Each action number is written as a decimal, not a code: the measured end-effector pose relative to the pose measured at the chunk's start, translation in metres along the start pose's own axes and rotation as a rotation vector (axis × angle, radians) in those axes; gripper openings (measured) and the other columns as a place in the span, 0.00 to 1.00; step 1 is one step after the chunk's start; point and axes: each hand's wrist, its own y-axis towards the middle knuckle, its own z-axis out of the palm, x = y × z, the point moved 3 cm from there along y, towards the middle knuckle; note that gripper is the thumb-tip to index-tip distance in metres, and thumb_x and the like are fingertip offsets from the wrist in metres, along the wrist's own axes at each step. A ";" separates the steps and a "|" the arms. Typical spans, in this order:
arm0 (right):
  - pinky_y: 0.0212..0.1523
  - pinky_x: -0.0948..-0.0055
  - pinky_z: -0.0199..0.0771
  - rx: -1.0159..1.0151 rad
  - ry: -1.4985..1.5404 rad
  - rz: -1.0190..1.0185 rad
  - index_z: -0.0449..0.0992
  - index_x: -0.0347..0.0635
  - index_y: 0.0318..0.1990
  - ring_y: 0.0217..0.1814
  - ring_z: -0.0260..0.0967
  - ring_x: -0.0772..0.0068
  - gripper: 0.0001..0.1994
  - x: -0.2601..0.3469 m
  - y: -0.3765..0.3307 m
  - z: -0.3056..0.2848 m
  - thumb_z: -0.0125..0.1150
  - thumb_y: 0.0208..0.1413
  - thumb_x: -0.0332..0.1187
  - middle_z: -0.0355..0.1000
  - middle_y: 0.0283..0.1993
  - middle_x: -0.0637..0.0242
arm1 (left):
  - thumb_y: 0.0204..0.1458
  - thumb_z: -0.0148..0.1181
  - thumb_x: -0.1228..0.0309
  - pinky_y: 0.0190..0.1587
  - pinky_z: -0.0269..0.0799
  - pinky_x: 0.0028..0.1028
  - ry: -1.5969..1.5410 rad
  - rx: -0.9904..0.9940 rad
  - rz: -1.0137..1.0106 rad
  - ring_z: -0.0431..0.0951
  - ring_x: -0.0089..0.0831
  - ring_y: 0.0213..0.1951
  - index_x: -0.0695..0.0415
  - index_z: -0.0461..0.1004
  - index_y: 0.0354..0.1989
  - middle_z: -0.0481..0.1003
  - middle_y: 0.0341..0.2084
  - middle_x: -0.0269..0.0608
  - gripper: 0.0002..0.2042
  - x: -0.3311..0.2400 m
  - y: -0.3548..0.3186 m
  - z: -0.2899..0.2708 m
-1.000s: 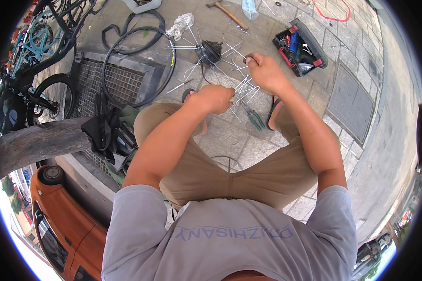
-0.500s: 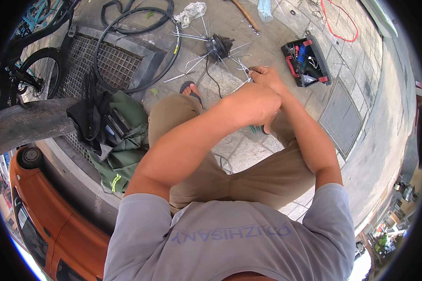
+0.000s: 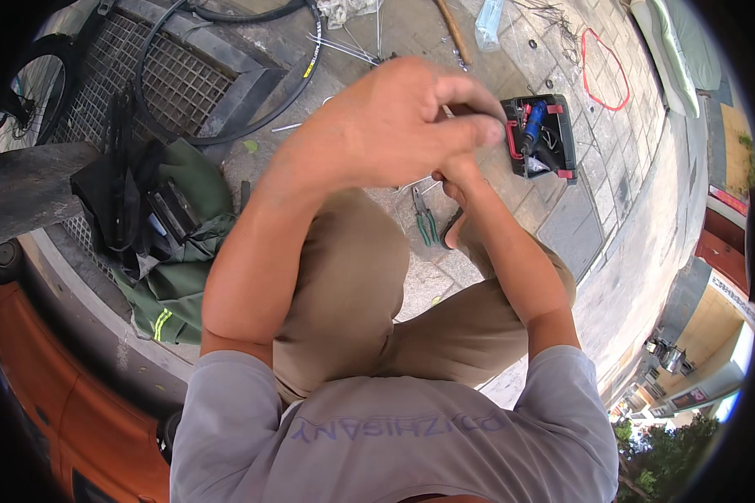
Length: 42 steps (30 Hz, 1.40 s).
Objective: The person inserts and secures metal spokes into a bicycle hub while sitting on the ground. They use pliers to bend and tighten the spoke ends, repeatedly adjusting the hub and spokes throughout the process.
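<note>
Paved sidewalk: a seated person's left hand [image 3: 403, 126] curls closed over the right hand [image 3: 457, 180], contents hidden; loose spokes [image 3: 344, 49] and bare rim [image 3: 302, 75] lie unassembled beyond the knees.

Two hands [image 3: 411, 126] — one toolbox [image 3: 541, 138] — one pliers [image 3: 426, 225].

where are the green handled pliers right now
In the head view, the green-handled pliers lie on the paving just right of centre, below the raised left hand and left of the open black tool case.
</note>
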 end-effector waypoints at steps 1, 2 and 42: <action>0.20 0.73 0.57 -0.008 0.116 0.221 0.75 0.39 0.61 0.22 0.59 0.81 0.17 0.012 -0.004 0.022 0.59 0.70 0.36 0.68 0.30 0.74 | 0.67 0.63 0.60 0.45 0.79 0.34 -0.012 -0.184 -0.078 0.85 0.33 0.39 0.62 0.84 0.51 0.86 0.39 0.43 0.17 0.030 -0.002 -0.031; 0.22 0.72 0.57 -0.046 0.191 0.262 0.73 0.33 0.62 0.23 0.60 0.79 0.19 0.021 -0.012 0.033 0.59 0.69 0.35 0.68 0.30 0.73 | 0.67 0.63 0.58 0.47 0.79 0.33 -0.039 -0.353 -0.150 0.84 0.32 0.39 0.62 0.84 0.53 0.86 0.40 0.42 0.18 0.071 -0.002 -0.054; 0.18 0.74 0.50 -0.372 0.678 0.353 0.69 0.42 0.53 0.18 0.48 0.83 0.08 -0.007 0.016 0.153 0.49 0.76 0.35 0.58 0.25 0.76 | 0.61 0.67 0.66 0.42 0.79 0.35 -0.064 -0.124 -0.686 0.85 0.30 0.35 0.63 0.86 0.45 0.85 0.33 0.49 0.12 0.318 0.019 -0.024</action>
